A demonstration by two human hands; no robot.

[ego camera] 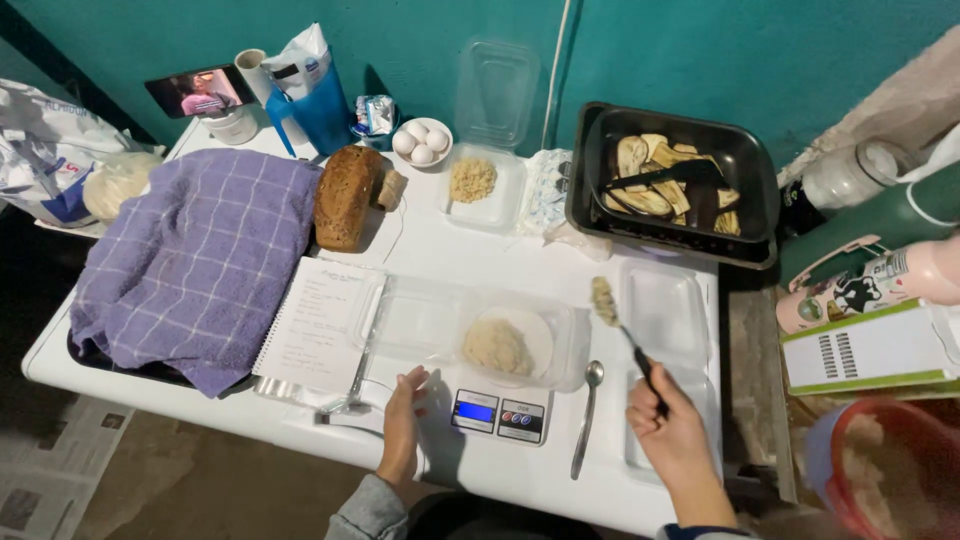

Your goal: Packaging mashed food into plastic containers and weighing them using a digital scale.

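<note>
Risk: your right hand (pixel 668 420) fingers pinch a loaded fork (pixel 628 338) beside the clear container (pixel 570 345) on the scale (pixel 497 412), left hand (pixel 403 425) resting loosely open on the desk (pixel 520 470), so a tilt drops the clump off-target.

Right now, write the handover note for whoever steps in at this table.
Left hand: empty, resting on the white table beside the kitchen scale.
Right hand: holds a utensil loaded with beige mash, raised right of the scale.
Clear container on the scale already holds a mound of mash.
Spare spoon lies right of the scale; open notebook on its left.
Left: the raised load is not yet in the container.
</note>
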